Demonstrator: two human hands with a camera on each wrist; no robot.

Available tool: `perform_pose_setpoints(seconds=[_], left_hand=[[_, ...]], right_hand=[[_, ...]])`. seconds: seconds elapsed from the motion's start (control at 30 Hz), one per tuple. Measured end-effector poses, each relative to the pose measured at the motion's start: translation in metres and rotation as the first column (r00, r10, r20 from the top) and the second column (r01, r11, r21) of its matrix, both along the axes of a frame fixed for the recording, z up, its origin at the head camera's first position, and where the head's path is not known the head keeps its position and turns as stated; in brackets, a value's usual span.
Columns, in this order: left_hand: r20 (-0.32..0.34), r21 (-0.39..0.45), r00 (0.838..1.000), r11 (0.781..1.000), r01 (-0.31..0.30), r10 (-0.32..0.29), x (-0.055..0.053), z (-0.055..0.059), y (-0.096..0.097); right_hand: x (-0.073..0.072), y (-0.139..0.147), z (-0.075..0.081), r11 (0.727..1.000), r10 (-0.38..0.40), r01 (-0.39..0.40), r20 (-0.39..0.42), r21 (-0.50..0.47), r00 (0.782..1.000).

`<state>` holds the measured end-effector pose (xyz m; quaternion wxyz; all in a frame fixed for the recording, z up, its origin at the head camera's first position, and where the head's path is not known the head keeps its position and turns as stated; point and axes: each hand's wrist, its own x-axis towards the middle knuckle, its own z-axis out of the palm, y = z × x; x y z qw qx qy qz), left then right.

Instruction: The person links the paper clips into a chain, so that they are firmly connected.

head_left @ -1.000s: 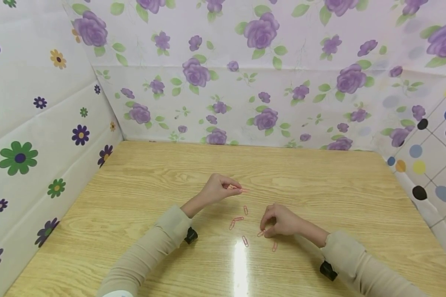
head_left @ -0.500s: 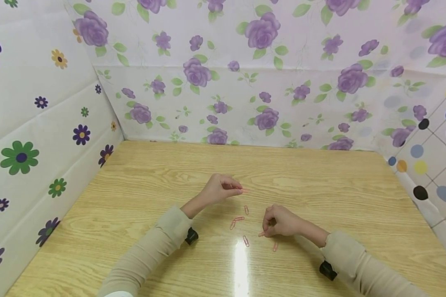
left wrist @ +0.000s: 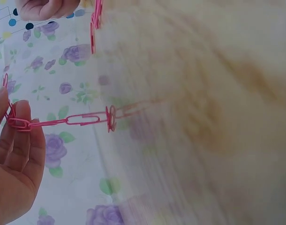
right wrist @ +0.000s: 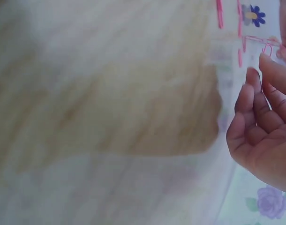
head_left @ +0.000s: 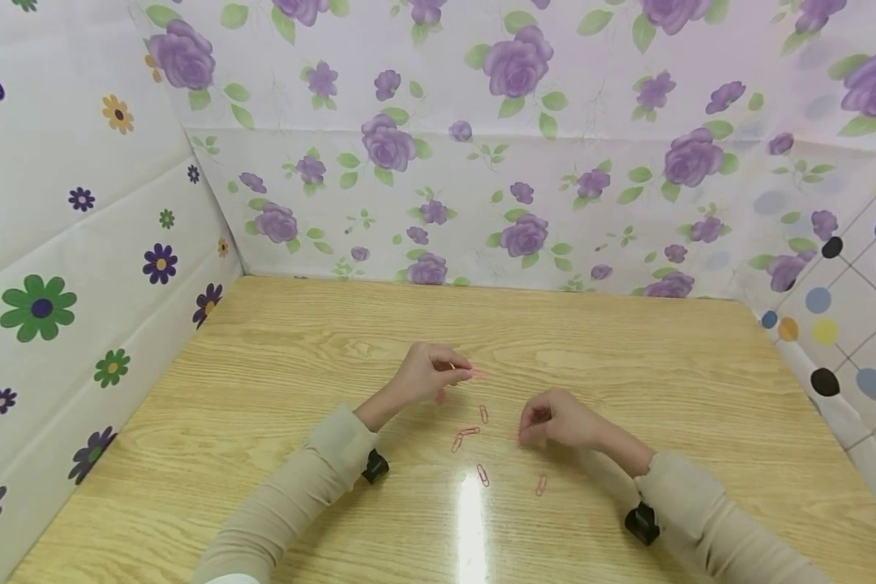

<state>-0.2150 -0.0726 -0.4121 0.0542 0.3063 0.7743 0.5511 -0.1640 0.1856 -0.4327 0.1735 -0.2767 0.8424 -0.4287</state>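
My left hand (head_left: 419,377) pinches a pink paper clip at the end of a linked paper clip chain (left wrist: 82,119). In the left wrist view the chain runs from the fingertips down to the table. One clip of it sticks out past the fingertips. My right hand (head_left: 565,422), lower and to the right, pinches a single pink paper clip (right wrist: 267,49) between thumb and forefinger, above the table. The other fingers of that hand curl loosely. Between and below the hands lie several loose clips, among them one near the middle (head_left: 483,414) and one at the right (head_left: 541,486).
The wood-grain table (head_left: 299,341) spreads around both hands. A flowered sheet (head_left: 453,162) stands along the back, with patterned sheets at the left and right sides. A bright reflection crosses the front of the tabletop.
My right hand has lifted its paper clip off the table and moved slightly away from me. The left hand stays nearly still, and part of its chain now shows beneath the hand.
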Motion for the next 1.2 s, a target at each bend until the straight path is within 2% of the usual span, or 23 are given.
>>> perform_pose_setpoints(seconds=[0.23,0.43,0.53,0.6,0.67,0.77,0.83,1.07,1.2], left_hand=[[-0.041,-0.013,0.999,1.000,-0.017,0.016,0.000,0.001,0.000],[-0.010,-0.025,1.000,1.000,-0.016,0.016,0.000,0.002,0.000],[0.015,-0.033,1.000,0.999,-0.007,0.007,0.000,0.001,0.000],[0.007,-0.049,1.000,0.999,-0.008,0.008,-0.001,0.002,0.000],[0.008,-0.054,1.000,0.999,-0.002,0.003,0.000,0.002,0.000],[-0.012,-0.067,1.000,0.998,-0.004,0.003,0.000,0.003,0.000],[-0.003,-0.059,1.000,0.998,0.006,-0.006,0.000,0.003,-0.001],[-0.036,-0.076,0.999,0.997,-0.014,0.011,0.000,0.002,-0.001],[-0.054,-0.088,0.998,0.996,-0.030,0.025,0.000,0.004,0.000]], right_hand=[[-0.006,0.000,0.017,0.997,-0.074,0.073,-0.019,-0.028,0.997],[-0.009,-0.004,0.029,0.990,-0.138,0.136,-0.055,-0.041,0.989],[-0.002,-0.011,0.046,0.987,-0.156,0.153,-0.071,-0.044,0.985],[0.002,-0.015,0.056,0.985,-0.168,0.165,-0.077,-0.045,0.983],[0.000,-0.014,0.054,0.983,-0.177,0.173,-0.069,-0.059,0.982],[-0.008,-0.010,0.040,0.980,-0.187,0.182,-0.066,-0.079,0.980],[-0.013,-0.008,0.031,0.977,-0.192,0.186,-0.056,-0.102,0.980],[-0.015,-0.007,0.031,0.971,-0.176,0.167,-0.041,-0.170,0.984],[-0.013,-0.007,0.034,0.973,-0.150,0.148,0.004,-0.178,0.989]])
